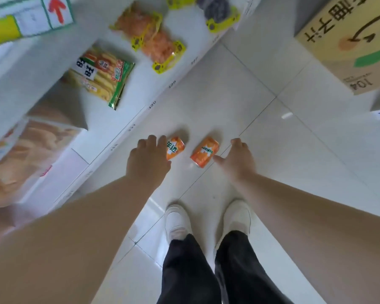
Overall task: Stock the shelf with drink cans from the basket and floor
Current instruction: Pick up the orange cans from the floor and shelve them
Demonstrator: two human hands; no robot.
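1. Floor (261, 150): smooth, glossy tile, and both cans lie on their sides right in front of the shoes. Any sloppy nudge probably sends one rolling off.
2. Shelf (145, 91): its bottom edge runs just left of the cans, so a runaway could bang into it.
3. Left hand (148, 159): fingers are bent over the end of the left can (176, 148). Can't tell if they've actually closed on it. A half grip could drop and dent it.
4. Right hand (239, 159): spread, thumb out, holding nothing, just beside the right can (204, 152). Poking it thumb-first could knock it into the other one.
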